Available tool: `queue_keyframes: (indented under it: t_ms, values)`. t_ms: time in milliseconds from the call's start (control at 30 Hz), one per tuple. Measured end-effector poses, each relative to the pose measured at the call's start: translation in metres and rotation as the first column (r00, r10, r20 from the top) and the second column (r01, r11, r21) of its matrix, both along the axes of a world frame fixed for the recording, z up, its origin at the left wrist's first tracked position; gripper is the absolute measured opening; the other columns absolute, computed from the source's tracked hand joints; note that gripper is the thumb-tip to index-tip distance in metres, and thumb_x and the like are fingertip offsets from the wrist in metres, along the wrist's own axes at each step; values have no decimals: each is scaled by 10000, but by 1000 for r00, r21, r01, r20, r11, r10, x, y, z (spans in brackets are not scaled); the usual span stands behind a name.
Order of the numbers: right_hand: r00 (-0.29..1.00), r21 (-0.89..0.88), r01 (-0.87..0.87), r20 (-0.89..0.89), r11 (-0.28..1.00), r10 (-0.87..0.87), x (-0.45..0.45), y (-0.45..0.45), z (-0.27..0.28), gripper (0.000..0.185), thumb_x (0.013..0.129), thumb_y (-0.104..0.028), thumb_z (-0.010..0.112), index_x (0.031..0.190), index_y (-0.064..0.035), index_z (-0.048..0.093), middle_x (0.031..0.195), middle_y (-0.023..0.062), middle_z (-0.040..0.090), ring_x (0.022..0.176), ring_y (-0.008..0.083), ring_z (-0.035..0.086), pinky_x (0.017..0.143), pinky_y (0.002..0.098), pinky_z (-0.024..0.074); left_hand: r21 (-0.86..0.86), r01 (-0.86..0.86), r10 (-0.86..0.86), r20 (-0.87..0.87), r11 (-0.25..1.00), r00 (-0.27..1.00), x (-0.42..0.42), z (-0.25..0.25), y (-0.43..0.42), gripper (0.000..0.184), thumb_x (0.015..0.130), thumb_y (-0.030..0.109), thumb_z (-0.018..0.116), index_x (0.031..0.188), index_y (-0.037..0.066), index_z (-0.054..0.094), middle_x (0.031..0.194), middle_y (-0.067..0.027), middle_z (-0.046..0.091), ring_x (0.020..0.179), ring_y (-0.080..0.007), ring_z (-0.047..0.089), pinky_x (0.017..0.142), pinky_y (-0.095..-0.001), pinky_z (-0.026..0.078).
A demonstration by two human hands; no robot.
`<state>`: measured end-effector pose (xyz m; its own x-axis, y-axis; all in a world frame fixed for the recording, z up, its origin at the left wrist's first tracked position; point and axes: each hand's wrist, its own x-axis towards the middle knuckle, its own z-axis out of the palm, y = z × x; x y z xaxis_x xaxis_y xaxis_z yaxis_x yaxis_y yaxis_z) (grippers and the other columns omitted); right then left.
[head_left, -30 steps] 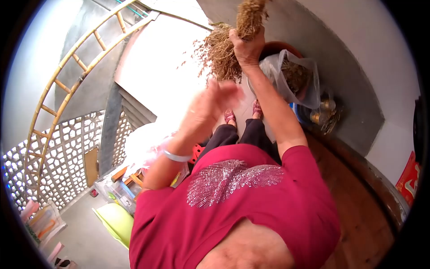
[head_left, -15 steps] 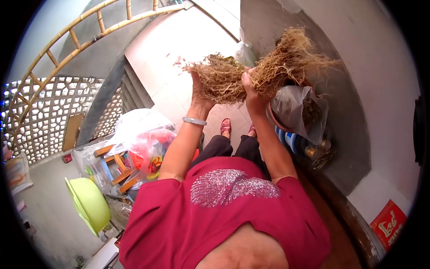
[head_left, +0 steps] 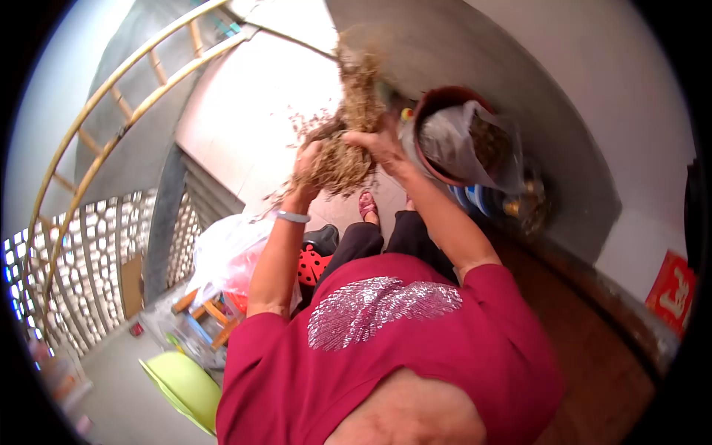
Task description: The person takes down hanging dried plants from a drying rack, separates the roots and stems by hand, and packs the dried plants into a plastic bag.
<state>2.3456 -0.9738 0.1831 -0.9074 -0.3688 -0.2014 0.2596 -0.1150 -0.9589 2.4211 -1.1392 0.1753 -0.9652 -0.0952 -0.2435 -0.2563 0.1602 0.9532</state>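
Observation:
Dry, brown, root-like plant stalks (head_left: pixel 345 165) hang in a loose bundle between my two hands. My left hand (head_left: pixel 308 167), below a pale bracelet, is wrapped round the left side of the bundle. My right hand (head_left: pixel 378 141) grips it from the right, thumb across the stalks, where an upright tuft (head_left: pixel 361 89) rises, smeared by motion. To the right, a clear plastic bag (head_left: pixel 452 141) with more dried plant matter sits in a brown round pot (head_left: pixel 445 95).
A bamboo ladder (head_left: pixel 122 104) leans at the upper left. White and red plastic bags (head_left: pixel 230 248) lie left of my legs, near a green basin (head_left: pixel 185 382). A blue-and-white striped object (head_left: pixel 475 199) is beside the pot. A red paper (head_left: pixel 673 293) is at the right.
My hands first came together on the stalks, with my left hand joining the right. Since then both have moved slightly down and left, and the right tuft has swung from slanting right to upright.

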Motion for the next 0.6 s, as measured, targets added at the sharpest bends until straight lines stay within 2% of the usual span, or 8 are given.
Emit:
queue_keyframes:
  t_ms: [33,133,233,333,433,467,533,600]
  values:
    - [999,-94,12,44,996,-8,3,2,3,638,611,-147,748,1171,17,492,1068,136,575,964,249,544,864,341,443,-225,96,-109,-46,970,993,-2,4,1,224,805,133,585,964,-23,609,906,-145,630,832,-249,601,743,-347,480]
    - [990,-136,-110,73,985,121,4,11,-11,761,628,-213,771,1259,16,413,1071,109,566,936,195,558,799,294,486,-338,242,-315,-182,910,931,-4,-5,9,259,751,158,647,951,-3,612,883,-166,633,836,-309,596,736,-368,482]
    - [980,-169,-197,-45,966,193,8,17,-1,829,600,-290,810,1259,22,414,1165,130,543,1056,209,519,924,326,420,-310,406,-461,-128,860,878,-1,-20,3,366,704,184,694,1019,26,594,964,-134,623,913,-311,576,854,-392,431]
    - [970,-164,-240,-79,957,230,16,29,8,839,578,-330,830,1223,37,438,1132,135,552,1050,208,511,936,324,401,-520,558,-662,-19,647,749,-1,-10,-2,420,729,210,682,1080,17,554,1063,-148,581,1037,-296,517,910,-393,386]
    - [952,-248,-305,-65,919,298,22,37,8,754,585,-304,834,1159,32,479,1060,103,571,991,185,524,889,311,422,-294,547,-548,87,784,832,4,17,29,389,759,204,654,1083,15,554,1036,-148,586,1003,-312,523,887,-405,390]
    - [942,-249,-333,-61,909,329,24,43,10,728,587,-295,835,1140,28,489,1037,92,576,972,178,528,875,308,428,274,124,-224,369,954,902,4,30,47,385,772,156,614,1113,3,525,1029,-155,581,953,-326,527,880,-405,388]
    - [967,-309,-255,-88,916,239,35,50,10,681,594,-275,835,1112,19,504,1005,73,580,948,162,528,858,305,430,-130,559,-525,225,819,821,2,13,35,341,765,101,582,1084,-4,525,998,-155,568,915,-325,519,881,-416,380]
    - [981,-347,-192,-104,918,166,43,58,11,650,602,-258,834,1099,11,513,989,57,580,936,149,526,850,300,430,-440,727,-732,199,527,652,2,-8,21,291,761,57,554,1044,-8,534,970,-154,556,890,-324,511,878,-425,376]
